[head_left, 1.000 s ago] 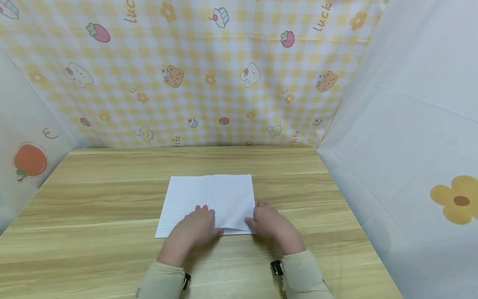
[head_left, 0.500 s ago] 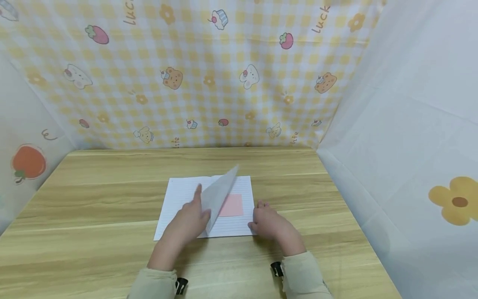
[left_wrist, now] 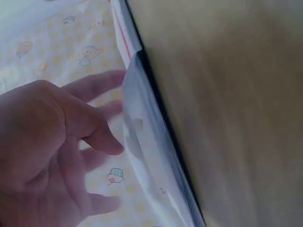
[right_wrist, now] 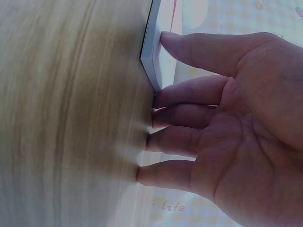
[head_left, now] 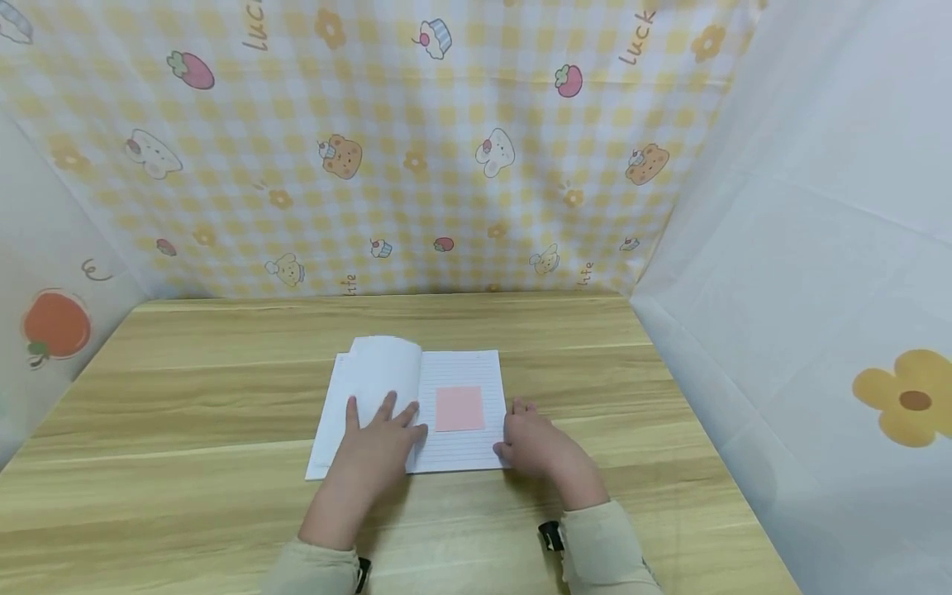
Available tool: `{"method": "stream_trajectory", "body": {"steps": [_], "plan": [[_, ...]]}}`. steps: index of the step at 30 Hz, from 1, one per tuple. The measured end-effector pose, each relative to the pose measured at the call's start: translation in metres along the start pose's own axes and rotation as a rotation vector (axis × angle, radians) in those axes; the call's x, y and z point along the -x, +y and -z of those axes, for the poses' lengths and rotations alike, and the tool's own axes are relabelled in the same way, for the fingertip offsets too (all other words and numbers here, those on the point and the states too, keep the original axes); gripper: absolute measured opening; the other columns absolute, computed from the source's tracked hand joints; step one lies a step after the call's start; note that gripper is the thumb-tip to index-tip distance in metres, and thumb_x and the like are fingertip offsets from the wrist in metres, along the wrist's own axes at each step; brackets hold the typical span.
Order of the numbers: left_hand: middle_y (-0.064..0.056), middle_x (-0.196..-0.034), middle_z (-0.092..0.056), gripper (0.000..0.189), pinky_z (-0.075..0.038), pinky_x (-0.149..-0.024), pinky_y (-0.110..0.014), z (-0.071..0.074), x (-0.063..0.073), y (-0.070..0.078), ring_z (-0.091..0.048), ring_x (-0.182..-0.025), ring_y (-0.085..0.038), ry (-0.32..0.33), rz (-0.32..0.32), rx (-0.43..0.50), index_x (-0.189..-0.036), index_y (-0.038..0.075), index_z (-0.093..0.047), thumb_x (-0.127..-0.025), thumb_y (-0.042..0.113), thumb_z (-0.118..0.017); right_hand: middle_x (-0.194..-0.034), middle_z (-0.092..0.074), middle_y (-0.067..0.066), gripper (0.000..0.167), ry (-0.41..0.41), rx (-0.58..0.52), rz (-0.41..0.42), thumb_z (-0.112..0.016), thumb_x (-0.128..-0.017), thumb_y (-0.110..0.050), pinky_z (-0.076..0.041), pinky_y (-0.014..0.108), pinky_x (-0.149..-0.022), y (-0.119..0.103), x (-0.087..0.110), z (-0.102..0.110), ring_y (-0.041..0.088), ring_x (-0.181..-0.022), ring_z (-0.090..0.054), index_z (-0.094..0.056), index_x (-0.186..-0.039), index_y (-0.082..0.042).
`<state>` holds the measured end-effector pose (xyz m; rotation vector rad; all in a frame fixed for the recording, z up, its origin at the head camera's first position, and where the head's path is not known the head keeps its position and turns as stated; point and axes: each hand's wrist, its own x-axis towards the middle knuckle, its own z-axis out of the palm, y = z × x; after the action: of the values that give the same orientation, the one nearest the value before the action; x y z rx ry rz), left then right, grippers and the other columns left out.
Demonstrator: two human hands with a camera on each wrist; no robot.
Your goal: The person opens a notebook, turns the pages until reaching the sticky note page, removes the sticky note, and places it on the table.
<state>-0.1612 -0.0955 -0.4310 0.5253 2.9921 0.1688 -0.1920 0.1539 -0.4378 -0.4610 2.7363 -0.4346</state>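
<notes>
Holding a lined notebook (head_left: 454,450) apart at a spread of pages appears to be the step in hand, one turned leaf (head_left: 387,368) being laid over to the left. Notebook: lower centre of the frame, flat on the wood-grain surface (head_left: 223,372). Turned leaf: bowed, its upper edge rising past the top of the left page; a strip of the page beneath shows at its left. Pink paper square (head_left: 459,409): one, lying uncovered on the right page, right of the spine; whether it is stuck down cannot be told. Left hand (head_left: 375,450): over the lower part of the leaf, grip spread, fingers fanned, pinching nothing; how firmly it presses cannot be told. Right hand (head_left: 537,442): at the notebook's lower right corner, grip spread, thumb resting on the page, straight fingers touching the surface just beside the edge. Backdrop: yellow-checked cloth (head_left: 416,107), upper centre; white sheet (head_left: 803,165), right side. Next move, by judgement: calls for smoothing the leaf down near the spine, the right thumb steadying the corner; released too soon, the leaf could spring back over the pink paper square.
</notes>
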Motion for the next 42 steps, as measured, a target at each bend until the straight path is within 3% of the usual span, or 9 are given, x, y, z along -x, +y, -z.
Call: {"method": "stream_trajectory", "body": {"steps": [3, 8, 10, 11, 15, 20, 28, 40, 42], "plan": [[-0.017, -0.164, -0.051, 0.055, -0.025, -0.120, -0.081, 0.0005, 0.0020, 0.0015, -0.040, -0.154, -0.051, -0.091, 0.038, 0.105, -0.145, 0.012, -0.066, -0.095, -0.007, -0.057, -0.159, -0.042, 0.040, 0.038, 0.002, 0.002, -0.001, -0.067, -0.104, -0.020, -0.033, 0.060, -0.129, -0.0010, 0.0001, 0.0000, 0.051, -0.156, -0.037, -0.063, -0.072, 0.000], [-0.028, -0.169, -0.036, 0.061, -0.029, -0.122, -0.076, 0.0010, -0.0007, 0.0020, -0.028, -0.157, -0.058, -0.197, 0.054, 0.251, -0.153, 0.003, -0.055, -0.093, -0.004, -0.053, -0.160, -0.043, 0.039, 0.034, 0.007, 0.004, -0.016, -0.068, -0.103, -0.020, -0.034, 0.059, -0.128, -0.0016, -0.0001, -0.0006, 0.051, -0.156, -0.038, -0.073, -0.103, 0.014], [-0.030, -0.170, -0.034, 0.058, -0.028, -0.122, -0.077, 0.0006, -0.0018, 0.0018, -0.025, -0.158, -0.060, -0.219, 0.051, 0.280, -0.154, 0.001, -0.053, -0.096, -0.001, -0.051, -0.161, -0.041, 0.039, 0.035, 0.007, -0.002, -0.023, -0.068, -0.103, -0.020, -0.034, 0.060, -0.128, -0.0017, 0.0000, -0.0009, 0.052, -0.156, -0.038, -0.072, -0.107, 0.014], [-0.030, -0.170, -0.033, 0.057, -0.027, -0.122, -0.077, 0.0005, -0.0021, 0.0018, -0.024, -0.158, -0.060, -0.224, 0.051, 0.294, -0.155, 0.000, -0.052, -0.098, 0.001, -0.050, -0.161, -0.041, 0.039, 0.033, 0.005, -0.003, -0.024, -0.068, -0.103, -0.020, -0.034, 0.060, -0.128, -0.0017, 0.0001, -0.0011, 0.052, -0.156, -0.037, -0.073, -0.102, 0.012], [-0.032, -0.170, -0.032, 0.053, -0.025, -0.121, -0.080, -0.0004, -0.0031, 0.0018, -0.022, -0.157, -0.062, -0.226, 0.044, 0.321, -0.154, -0.001, -0.053, -0.102, 0.007, -0.050, -0.161, -0.041, 0.040, 0.032, 0.005, -0.007, -0.029, -0.068, -0.103, -0.020, -0.034, 0.061, -0.128, -0.0022, 0.0012, -0.0014, 0.053, -0.155, -0.038, -0.072, -0.102, 0.012], [-0.032, -0.170, -0.032, 0.053, -0.024, -0.121, -0.081, -0.0007, -0.0021, 0.0017, -0.022, -0.157, -0.063, -0.223, 0.040, 0.336, -0.154, -0.002, -0.052, -0.103, 0.011, -0.053, -0.161, -0.041, 0.040, 0.043, 0.007, 0.001, -0.031, -0.069, -0.103, -0.020, -0.035, 0.061, -0.127, -0.0021, 0.0013, -0.0026, 0.054, -0.154, -0.039, -0.067, -0.124, 0.018], [-0.032, -0.169, -0.033, 0.051, -0.025, -0.121, -0.080, -0.0012, -0.0006, -0.0005, -0.022, -0.157, -0.062, -0.213, 0.040, 0.344, -0.154, -0.001, -0.053, -0.104, 0.010, -0.051, -0.160, -0.041, 0.041, 0.047, 0.015, -0.002, -0.018, -0.069, -0.103, -0.019, -0.037, 0.064, -0.124, -0.0024, 0.0028, -0.0026, 0.055, -0.154, -0.038, -0.064, -0.129, 0.020], [-0.033, -0.168, -0.034, 0.049, -0.025, -0.120, -0.081, 0.0013, -0.0018, -0.0006, -0.023, -0.156, -0.062, -0.214, 0.041, 0.348, -0.153, -0.001, -0.054, -0.105, 0.010, -0.049, -0.160, -0.040, 0.041, 0.038, 0.015, -0.007, -0.015, -0.069, -0.103, -0.019, -0.038, 0.067, -0.123, -0.0040, 0.0040, -0.0004, 0.056, -0.153, -0.038, -0.068, -0.118, 0.017], [-0.033, -0.168, -0.034, 0.048, -0.026, -0.120, -0.081, 0.0020, -0.0021, -0.0002, -0.024, -0.156, -0.063, -0.215, 0.042, 0.348, -0.152, -0.001, -0.054, -0.106, 0.010, -0.048, -0.160, -0.040, 0.041, 0.034, 0.011, -0.005, -0.018, -0.069, -0.103, -0.019, -0.038, 0.067, -0.123, -0.0044, 0.0042, 0.0002, 0.056, -0.153, -0.038, -0.070, -0.111, 0.015]]}}
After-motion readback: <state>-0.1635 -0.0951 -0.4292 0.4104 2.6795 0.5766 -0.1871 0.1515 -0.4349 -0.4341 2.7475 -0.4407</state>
